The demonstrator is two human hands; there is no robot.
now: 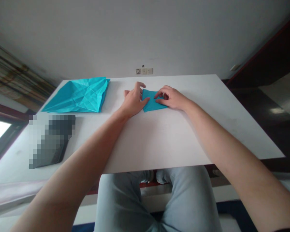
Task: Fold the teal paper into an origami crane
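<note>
Two of my hands meet on a folded blue paper (152,102) at twelve o'clock on the table (159,138): left hand (133,101) open on its left edge, right hand (172,98) pressing down with bent fingers, a creased sheet (79,95) at ten o'clock.

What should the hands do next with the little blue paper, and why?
Probably slide the right hand along the fold to press it flat, while the left hand pins the blue paper down. Both hands rest on it, one at each side, and it lies folded on the white table, so a firm crease seems the likely step.
</note>
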